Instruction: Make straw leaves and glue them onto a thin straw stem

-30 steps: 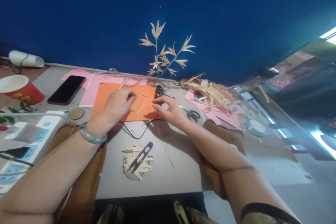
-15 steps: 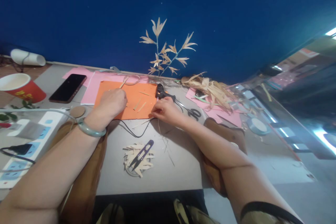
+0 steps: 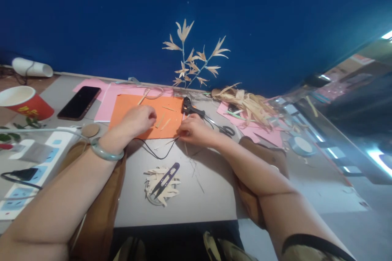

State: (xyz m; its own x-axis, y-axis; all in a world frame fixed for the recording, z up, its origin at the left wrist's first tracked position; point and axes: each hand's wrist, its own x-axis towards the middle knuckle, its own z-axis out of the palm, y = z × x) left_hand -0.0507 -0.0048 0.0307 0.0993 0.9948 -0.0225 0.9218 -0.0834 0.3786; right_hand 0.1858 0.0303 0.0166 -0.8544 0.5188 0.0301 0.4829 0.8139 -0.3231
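My left hand is over the orange sheet, its fingers curled together beside several thin straw-coloured slivers. What its fingertips hold, if anything, is hidden. At the sheet's right edge my right hand is closed in a pinch; whatever lies between its fingertips is too small to make out. Just beyond that hand lies a black tool that looks like a glue gun. Black-handled scissors are to its right. Closer to me, dark thread snips rest on a pile of pale cut strips.
A branch with pale husk-like flowers stands against the blue wall. Dried husks are heaped at the right on pink paper. Along the left are a phone, a red paper cup and a power strip.
My left hand has moved right across the orange sheet, away from the looped strip and closer to the slivers. My right hand has stayed almost where it was.
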